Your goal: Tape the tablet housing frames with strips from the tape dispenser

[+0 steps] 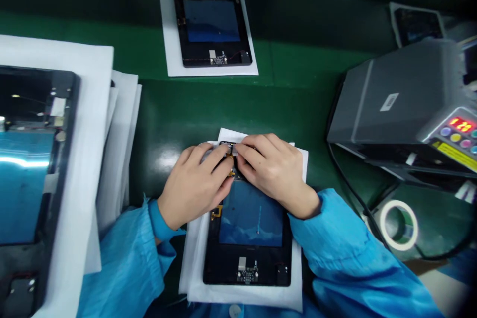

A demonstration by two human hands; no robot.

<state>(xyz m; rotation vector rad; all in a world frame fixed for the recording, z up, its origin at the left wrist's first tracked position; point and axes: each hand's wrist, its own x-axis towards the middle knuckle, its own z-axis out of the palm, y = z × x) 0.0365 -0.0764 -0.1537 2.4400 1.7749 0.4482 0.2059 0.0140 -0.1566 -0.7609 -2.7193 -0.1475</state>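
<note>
Lying flat on loose white sheets (192, 268), on the green worktop (167, 104): a black rectangular tablet-like device with a blue middle panel (249, 252). Over the device's far end, bent fingers on the left hand (197, 181), down against small parts, and bunched fingertips on the right hand (274, 169), close around a tiny pale piece (234, 149); cannot tell about a firm grip in either. By judgement, at risk of creasing the thin orange ribbon strip (217, 212) at the device's left edge by snagging it with the left hand, of harming small parts by pressing too hard, or of skewing the device by sliding the sheets. Beyond the device, open room up to a second black tablet-like unit (214, 20). Left of the device, tighter, because of a stack of white sheets (119, 149) and a third black unit (28, 184). Right of the device, limited by a black cable (345, 179) near the blue right sleeve (343, 238), a white tape roll (382, 223) and a grey boxy machine with a red display (387, 104).
</note>
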